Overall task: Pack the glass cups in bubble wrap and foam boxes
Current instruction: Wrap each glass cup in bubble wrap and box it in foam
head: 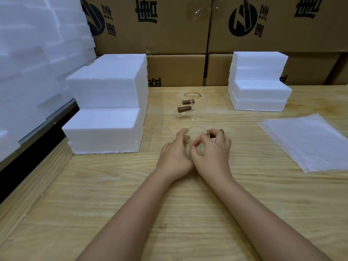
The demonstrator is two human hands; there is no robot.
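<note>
A clear glass cup [196, 133] with a brown handle sits between both hands at the middle of the wooden table [169, 204]. My left hand [174, 157] curls round its left side. My right hand [211, 153] grips its right side, fingers over the rim and the handle. Two more glass cups [186, 107] with brown handles stand further back; their clear bodies are hard to make out. A stack of bubble wrap sheets [307, 142] lies flat at the right. White foam boxes are stacked at the left [107, 102] and at the back right [259, 81].
More white foam pieces [37, 63] pile up along the left edge, beyond a dark gap beside the table. Printed cardboard cartons [207, 25] form a wall behind the table.
</note>
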